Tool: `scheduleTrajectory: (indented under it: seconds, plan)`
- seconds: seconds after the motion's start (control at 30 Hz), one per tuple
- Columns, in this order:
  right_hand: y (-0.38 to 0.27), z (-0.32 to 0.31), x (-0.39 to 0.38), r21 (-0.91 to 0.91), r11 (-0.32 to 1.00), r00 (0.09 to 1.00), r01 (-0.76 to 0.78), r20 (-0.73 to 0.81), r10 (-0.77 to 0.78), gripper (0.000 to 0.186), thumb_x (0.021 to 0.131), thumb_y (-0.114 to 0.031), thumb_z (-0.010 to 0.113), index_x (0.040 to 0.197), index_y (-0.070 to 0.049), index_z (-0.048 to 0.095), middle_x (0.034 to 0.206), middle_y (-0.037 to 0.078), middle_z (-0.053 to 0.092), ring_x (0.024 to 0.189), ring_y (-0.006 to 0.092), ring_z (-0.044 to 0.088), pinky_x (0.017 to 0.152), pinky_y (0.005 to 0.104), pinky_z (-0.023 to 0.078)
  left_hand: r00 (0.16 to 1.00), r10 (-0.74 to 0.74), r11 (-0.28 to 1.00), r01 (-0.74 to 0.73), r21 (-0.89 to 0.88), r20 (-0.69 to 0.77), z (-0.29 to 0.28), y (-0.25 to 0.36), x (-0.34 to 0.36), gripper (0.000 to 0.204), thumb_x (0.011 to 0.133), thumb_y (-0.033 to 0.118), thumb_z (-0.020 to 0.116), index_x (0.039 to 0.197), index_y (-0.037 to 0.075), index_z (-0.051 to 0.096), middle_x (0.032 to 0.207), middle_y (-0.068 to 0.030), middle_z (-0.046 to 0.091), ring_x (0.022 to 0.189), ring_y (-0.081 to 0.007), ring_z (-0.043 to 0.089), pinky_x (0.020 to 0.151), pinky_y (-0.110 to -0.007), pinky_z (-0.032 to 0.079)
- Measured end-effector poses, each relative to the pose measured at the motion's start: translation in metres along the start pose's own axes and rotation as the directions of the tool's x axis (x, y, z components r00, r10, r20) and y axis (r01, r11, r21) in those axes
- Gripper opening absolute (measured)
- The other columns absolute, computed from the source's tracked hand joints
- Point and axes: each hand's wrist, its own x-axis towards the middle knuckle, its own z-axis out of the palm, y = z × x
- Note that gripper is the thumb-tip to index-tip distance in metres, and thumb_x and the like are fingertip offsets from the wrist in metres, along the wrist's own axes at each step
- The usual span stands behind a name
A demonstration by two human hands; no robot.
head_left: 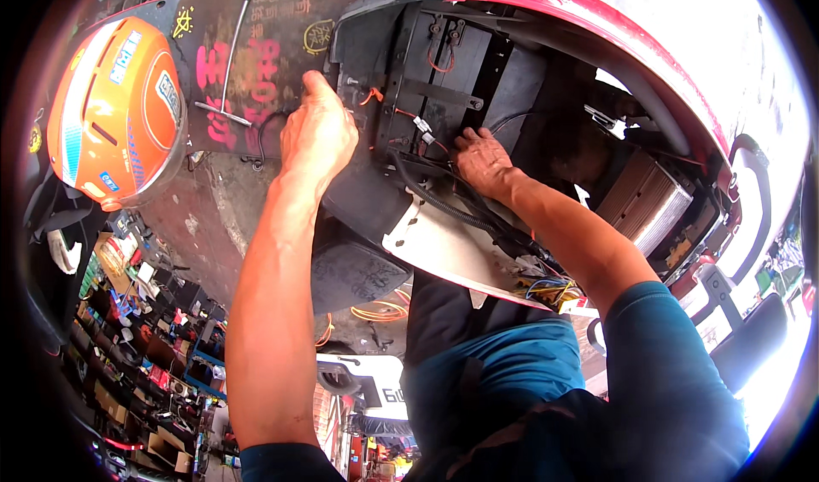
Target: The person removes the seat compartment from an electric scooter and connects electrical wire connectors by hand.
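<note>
Below me lies the open wiring bay of a red-edged vehicle body [589, 23]. My left hand [317, 136] is closed at the bay's left edge, thumb uppermost; what its curled fingers hold, if anything, is hidden. Further right, my right hand [484, 159] reaches in with bent, closed fingers among dark cables, and their tips hide whatever they grip. White plug connectors [423, 129] on thin wires lie just left of it. Beyond both hands sits a black battery-like block [452, 60] with bolted terminals. A black corrugated cable sleeve [444, 206] runs beneath my right hand.
A T-handle wrench [232, 60] rests on the dark panel at left, beside an orange helmet [119, 111]. Inside the bay at right is a finned metal box [646, 199]. Loose coloured wires [550, 289] gather near my right forearm. Cluttered tools and boxes fill the lower left.
</note>
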Motion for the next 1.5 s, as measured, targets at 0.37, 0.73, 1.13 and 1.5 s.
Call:
scheduleTrajectory:
  seconds: [0.37,0.73,1.13,1.5]
  plan:
    - [-0.035,0.004,-0.010,0.321,0.931,0.982,-0.175,0.121,0.143,0.027,0.084,-0.026,0.051,0.091,-0.011,0.072,0.099,0.013,0.069,0.096,0.0310,0.065,0.084,0.0406,0.052,0.999,-0.032,0.997,0.030,0.065,0.029,0.009,-0.005,-0.007,0.037,0.086,0.012,0.053,0.113,0.000,0.031,0.104,-0.0270,0.061,0.095,-0.0447,0.061,0.083,-0.051,0.048]
    - [-0.043,0.005,-0.015,0.506,0.836,0.977,-0.212,0.115,0.178,0.034,0.085,-0.040,0.052,0.085,-0.011,0.070,0.089,0.017,0.068,0.088,0.0378,0.063,0.078,0.0439,0.052,1.000,-0.015,0.999,0.014,0.045,0.016,0.015,0.001,-0.008,0.034,0.086,0.012,0.052,0.111,0.000,0.032,0.104,-0.0261,0.062,0.096,-0.0442,0.061,0.084,-0.050,0.047]
    - [0.005,-0.009,-0.018,0.526,0.845,0.844,-0.100,-0.405,0.352,0.021,0.082,-0.016,0.056,0.099,-0.005,0.061,0.098,0.014,0.060,0.098,0.0346,0.057,0.085,0.0417,0.048,0.999,-0.038,0.998,0.039,0.045,-0.007,0.006,-0.005,-0.006,0.041,0.086,0.009,0.049,0.119,-0.005,0.030,0.095,-0.0336,0.061,0.095,-0.0492,0.058,0.085,-0.052,0.045]
    - [-0.040,-0.006,0.071,0.520,0.845,0.986,-0.124,-0.031,0.164,0.041,0.081,-0.013,0.054,0.122,-0.010,0.056,0.120,0.016,0.056,0.108,0.0325,0.058,0.090,0.0386,0.048,0.999,0.004,1.000,-0.004,0.014,-0.032,0.017,0.000,0.009,0.039,0.083,0.007,0.050,0.115,-0.004,0.030,0.089,-0.0354,0.060,0.090,-0.0510,0.059,0.079,-0.054,0.044]
